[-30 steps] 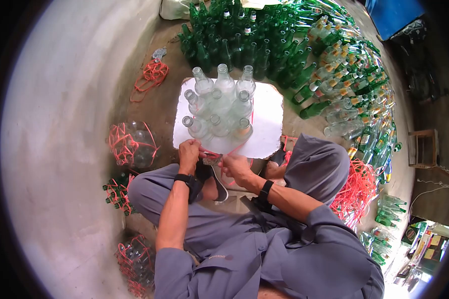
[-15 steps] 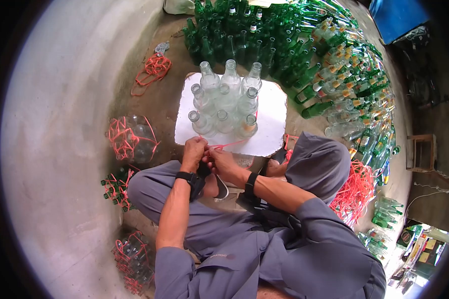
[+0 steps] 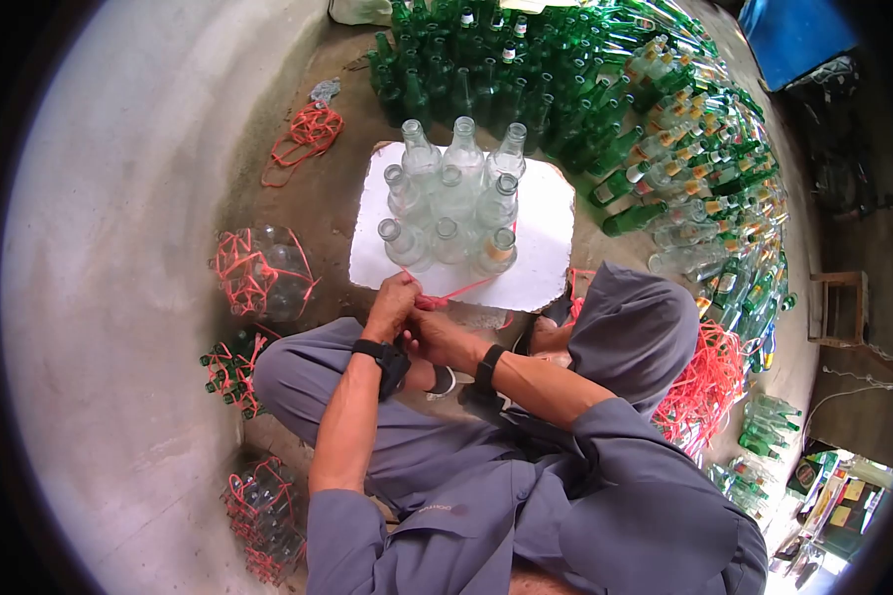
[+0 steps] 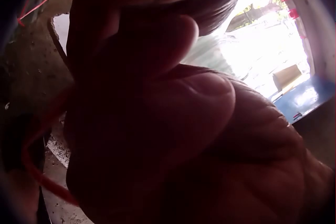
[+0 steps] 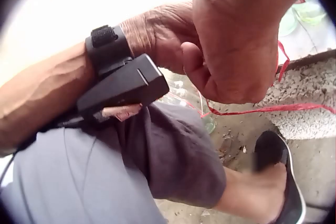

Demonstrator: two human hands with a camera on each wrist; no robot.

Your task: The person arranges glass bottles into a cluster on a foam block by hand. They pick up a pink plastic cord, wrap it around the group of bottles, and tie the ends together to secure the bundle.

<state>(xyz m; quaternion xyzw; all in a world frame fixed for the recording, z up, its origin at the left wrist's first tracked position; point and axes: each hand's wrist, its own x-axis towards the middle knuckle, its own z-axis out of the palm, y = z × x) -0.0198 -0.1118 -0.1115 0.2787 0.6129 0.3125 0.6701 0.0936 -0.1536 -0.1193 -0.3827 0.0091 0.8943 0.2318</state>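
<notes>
Several clear glass bottles [image 3: 448, 238] stand upright in tight rows on a white foam block [image 3: 543, 233]. Red plastic twine [image 3: 471, 288] runs around their base toward the block's near edge. There my left hand [image 3: 394, 303] grips the twine with curled fingers. Against it, my right hand [image 3: 446, 339] holds the twine too, its fingertips partly hidden behind the left. In the right wrist view, a taut red strand [image 5: 273, 109] leaves the curled right hand [image 5: 236, 45] past the foam's rough side. Dark, close fingers [image 4: 173, 98] fill the left wrist view, with a red loop beside them.
Many green bottles [image 3: 506, 99] crowd the floor behind the block, and more bottles [image 3: 694, 198] lie stacked at right. Twine-bound bottle bundles [image 3: 268, 273] sit along the left wall. A heap of red twine [image 3: 704, 382] lies beside the right knee; a smaller tangle [image 3: 308, 137] is at upper left.
My right hand has moved left and come up against my left hand, which stays near the block's front edge. The strand between the hands is now gathered close. The bottles stand as before.
</notes>
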